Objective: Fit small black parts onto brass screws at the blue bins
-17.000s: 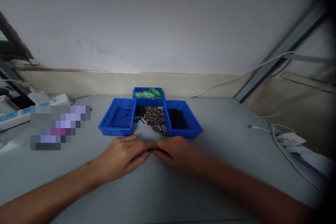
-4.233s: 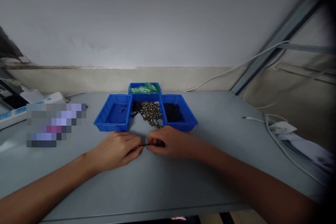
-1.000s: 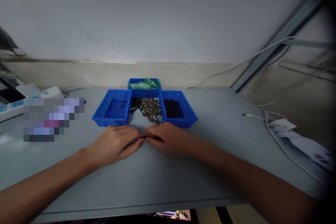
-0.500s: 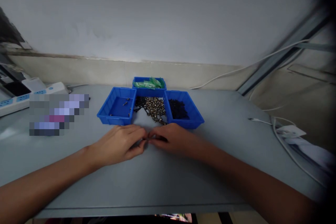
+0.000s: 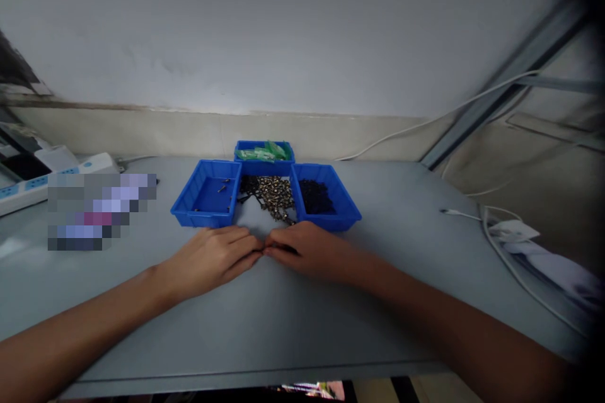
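My left hand [image 5: 218,258] and my right hand [image 5: 307,249] meet fingertip to fingertip above the grey table [image 5: 283,327]. Both are closed in a pinch, and whatever sits between the fingers is too small and hidden to name. Just beyond them lies a pile of brass-coloured metal screw-like parts [image 5: 275,195], with some black pieces [image 5: 248,185] at its left side. A blue bin [image 5: 189,219] left of the pile holds a few small metal parts [image 5: 222,189]. The blue bin [image 5: 347,201] on the right contains many small black parts [image 5: 316,196].
Behind the pile stands another blue bin [image 5: 265,168] with green plastic bags [image 5: 267,151]. A white power strip [image 5: 94,167] lies at far left, near a pixelated item [image 5: 101,211]. White cables [image 5: 505,258] and a metal frame [image 5: 472,129] are on the right.
My left hand's fingers have drawn closer together and its thumb is now less visible. The fingertips still meet. The whole view has shifted slightly.
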Tool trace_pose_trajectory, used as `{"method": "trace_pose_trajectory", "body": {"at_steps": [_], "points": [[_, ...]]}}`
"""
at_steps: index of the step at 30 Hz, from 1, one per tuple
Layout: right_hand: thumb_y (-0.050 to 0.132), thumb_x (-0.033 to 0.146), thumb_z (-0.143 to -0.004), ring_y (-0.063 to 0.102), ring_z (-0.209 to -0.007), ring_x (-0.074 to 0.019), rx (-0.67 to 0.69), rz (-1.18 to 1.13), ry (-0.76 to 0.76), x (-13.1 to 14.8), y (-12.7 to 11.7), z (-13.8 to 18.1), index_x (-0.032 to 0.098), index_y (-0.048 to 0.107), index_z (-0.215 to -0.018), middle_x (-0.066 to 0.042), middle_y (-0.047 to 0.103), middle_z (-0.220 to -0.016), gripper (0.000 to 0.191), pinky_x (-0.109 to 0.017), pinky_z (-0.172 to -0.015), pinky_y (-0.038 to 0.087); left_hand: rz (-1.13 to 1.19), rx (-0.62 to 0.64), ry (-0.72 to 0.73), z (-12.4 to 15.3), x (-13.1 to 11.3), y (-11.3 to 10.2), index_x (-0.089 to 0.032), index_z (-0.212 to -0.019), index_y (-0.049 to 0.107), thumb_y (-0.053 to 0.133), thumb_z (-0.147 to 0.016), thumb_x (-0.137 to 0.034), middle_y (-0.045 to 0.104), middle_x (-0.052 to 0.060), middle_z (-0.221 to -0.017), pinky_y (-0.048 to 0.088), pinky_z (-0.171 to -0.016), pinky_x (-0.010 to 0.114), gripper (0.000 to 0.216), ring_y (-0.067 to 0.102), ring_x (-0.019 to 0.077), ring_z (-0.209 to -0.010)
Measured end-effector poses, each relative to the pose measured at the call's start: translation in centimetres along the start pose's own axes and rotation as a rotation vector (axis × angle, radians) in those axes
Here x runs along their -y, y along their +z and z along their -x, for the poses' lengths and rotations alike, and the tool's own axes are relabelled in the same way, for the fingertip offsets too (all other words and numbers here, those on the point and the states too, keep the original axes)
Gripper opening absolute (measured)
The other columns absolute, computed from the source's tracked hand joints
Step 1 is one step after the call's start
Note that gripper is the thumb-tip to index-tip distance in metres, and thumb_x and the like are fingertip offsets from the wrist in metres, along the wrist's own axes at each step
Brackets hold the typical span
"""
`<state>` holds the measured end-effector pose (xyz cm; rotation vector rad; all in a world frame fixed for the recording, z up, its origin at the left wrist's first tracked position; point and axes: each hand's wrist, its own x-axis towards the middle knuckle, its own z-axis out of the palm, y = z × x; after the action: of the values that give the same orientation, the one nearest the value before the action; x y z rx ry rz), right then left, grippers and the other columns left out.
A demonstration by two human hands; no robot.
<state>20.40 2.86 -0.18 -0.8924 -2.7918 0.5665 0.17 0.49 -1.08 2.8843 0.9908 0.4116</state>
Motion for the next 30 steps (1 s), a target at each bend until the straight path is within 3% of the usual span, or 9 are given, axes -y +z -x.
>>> {"method": "trace_pose_trajectory", "body": {"at_steps": [15, 22, 30], "points": [[0.043, 0.028, -0.085, 0.054, -0.060, -0.0097, -0.061, -0.031, 0.017, -0.22, 0.20, 0.10, 0.018, 0.055, -0.084, 0.001, 0.060, -0.069, 0.016, -0.020, -0.054, 0.034, -0.044, 0.002, -0.160, -0.15, 0.05, 0.06, -0.017, -0.081, 0.053, 0.038, -0.087, -0.029, 0.055, 0.001, -0.075, 0.040, -0.061, 0.026, 0.020, 0.055, 0.0144, -0.070], [0.043, 0.027, -0.084, 0.054, -0.063, -0.0104, -0.017, -0.025, -0.008, 0.05, 0.10, 0.14, 0.017, 0.055, -0.081, 0.000, 0.060, -0.071, 0.016, -0.021, -0.057, 0.036, 0.013, -0.058, -0.035, -0.06, -0.10, -0.13, -0.015, -0.077, 0.054, 0.037, -0.088, -0.028, 0.055, 0.001, -0.068, 0.040, -0.059, 0.024, 0.023, 0.053, 0.0122, -0.065], [0.045, 0.024, -0.082, 0.051, -0.060, -0.0103, -0.006, 0.027, -0.013, 0.27, 0.10, 0.17, 0.017, 0.052, -0.073, 0.001, 0.056, -0.066, 0.013, -0.021, -0.055, 0.034, 0.037, -0.085, 0.094, 0.09, -0.18, -0.30, -0.015, -0.085, 0.054, 0.037, -0.089, -0.026, 0.056, 0.003, -0.076, 0.043, -0.061, 0.024, 0.020, 0.053, 0.0124, -0.068]]}}
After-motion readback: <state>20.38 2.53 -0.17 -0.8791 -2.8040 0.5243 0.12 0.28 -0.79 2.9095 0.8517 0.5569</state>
